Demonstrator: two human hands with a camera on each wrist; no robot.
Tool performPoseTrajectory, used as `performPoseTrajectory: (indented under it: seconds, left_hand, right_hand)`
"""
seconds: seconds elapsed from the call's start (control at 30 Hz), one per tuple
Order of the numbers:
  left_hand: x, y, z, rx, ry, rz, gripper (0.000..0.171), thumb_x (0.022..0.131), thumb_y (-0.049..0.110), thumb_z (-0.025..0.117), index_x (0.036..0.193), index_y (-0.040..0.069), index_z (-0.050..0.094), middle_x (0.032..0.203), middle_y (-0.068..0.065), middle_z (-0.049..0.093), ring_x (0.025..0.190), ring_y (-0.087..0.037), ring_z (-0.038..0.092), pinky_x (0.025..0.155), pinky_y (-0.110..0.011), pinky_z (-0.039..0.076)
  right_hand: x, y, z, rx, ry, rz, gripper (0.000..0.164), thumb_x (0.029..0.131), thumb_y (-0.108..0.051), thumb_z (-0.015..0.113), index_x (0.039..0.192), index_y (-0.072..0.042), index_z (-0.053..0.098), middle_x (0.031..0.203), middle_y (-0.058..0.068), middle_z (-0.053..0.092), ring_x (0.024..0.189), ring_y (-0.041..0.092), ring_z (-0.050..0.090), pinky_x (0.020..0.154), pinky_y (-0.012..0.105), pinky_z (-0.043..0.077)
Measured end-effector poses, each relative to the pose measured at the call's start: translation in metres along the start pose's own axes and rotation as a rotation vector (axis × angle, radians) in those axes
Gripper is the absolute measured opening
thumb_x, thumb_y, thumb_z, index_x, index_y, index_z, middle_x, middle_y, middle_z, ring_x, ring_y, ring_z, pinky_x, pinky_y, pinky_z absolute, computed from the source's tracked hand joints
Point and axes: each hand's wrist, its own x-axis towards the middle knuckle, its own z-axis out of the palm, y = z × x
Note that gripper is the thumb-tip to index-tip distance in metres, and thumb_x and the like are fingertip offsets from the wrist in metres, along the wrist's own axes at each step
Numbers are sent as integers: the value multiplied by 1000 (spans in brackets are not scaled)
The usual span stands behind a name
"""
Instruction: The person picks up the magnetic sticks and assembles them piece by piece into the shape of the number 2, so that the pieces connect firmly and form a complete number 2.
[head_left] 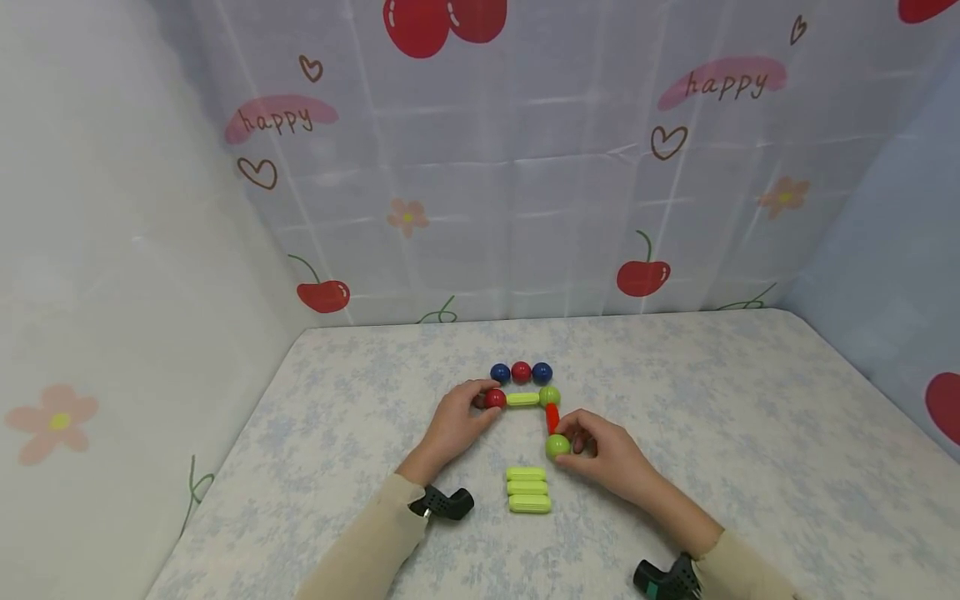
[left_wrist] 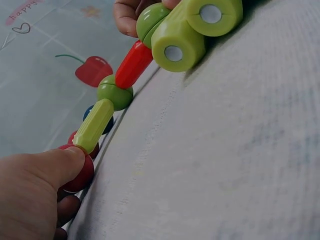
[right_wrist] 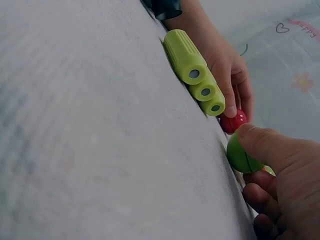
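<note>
My left hand [head_left: 459, 418] pinches a red ball [head_left: 495, 399] between thumb and fingers. A yellow-green magnetic rod [head_left: 522, 399] joins that ball to a green ball [head_left: 550, 396]. From there a red rod [head_left: 552, 418] runs toward me to a second green ball [head_left: 557, 446], which my right hand [head_left: 611, 454] grips with thumb and fingers. The joined pieces lie on the table in a bent line. In the left wrist view, the left thumb presses on the red ball [left_wrist: 81, 175]; in the right wrist view, the right thumb lies over the near green ball [right_wrist: 242, 155].
Behind the joined pieces, a blue ball [head_left: 500, 372], a red ball [head_left: 521, 372] and another blue ball [head_left: 542, 372] stand in a row. Three yellow-green rods [head_left: 528, 489] lie side by side nearer me. A printed curtain [head_left: 510, 183] hangs behind the patterned table [head_left: 360, 367].
</note>
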Motion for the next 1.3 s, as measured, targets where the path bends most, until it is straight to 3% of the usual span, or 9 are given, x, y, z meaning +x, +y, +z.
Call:
performPoseTrajectory:
  seconds: [0.6, 0.9, 1.03, 1.17, 1.3]
  left_hand:
    - [0, 6, -1, -44, 111, -36, 45, 92, 14, 73, 134, 10, 56, 111, -6, 59, 92, -14, 61, 80, -29, 52]
    - [-3, 2, 1, -120, 183, -48, 31, 92, 12, 71, 121, 8, 60, 101, -6, 60, 87, -14, 60, 78, -28, 52]
    - [-11, 6, -1, -128, 137, -79, 22, 93, 15, 70, 113, 11, 62, 97, -4, 60, 84, -11, 57, 75, -24, 50]
    - [-24, 21, -8, -91, 103, -78, 16, 94, 17, 69, 108, 12, 62, 96, -2, 59, 81, -11, 55, 71, -24, 48]
    - [-37, 38, -12, -63, -28, -23, 18, 96, 22, 67, 111, 12, 64, 96, 2, 61, 85, -10, 57, 73, -24, 49]
  right_hand:
    - [5, -5, -3, -50, -9, 9, 31, 84, -24, 82, 108, -22, 62, 95, -8, 64, 77, 5, 54, 67, 22, 46]
    - [5, -1, 4, -27, -2, 39, 31, 85, -24, 81, 109, -22, 62, 97, -8, 64, 77, 4, 54, 67, 23, 45]
    - [4, 0, 8, -22, 8, 69, 31, 84, -25, 81, 109, -23, 63, 96, -8, 64, 77, 4, 54, 67, 23, 45]
    - [4, 1, 8, -42, 20, 86, 32, 83, -26, 82, 109, -23, 63, 96, -9, 65, 77, 3, 55, 67, 22, 45]
    - [4, 1, 5, -54, 32, 62, 31, 84, -27, 82, 109, -23, 63, 96, -9, 64, 77, 3, 54, 66, 22, 45]
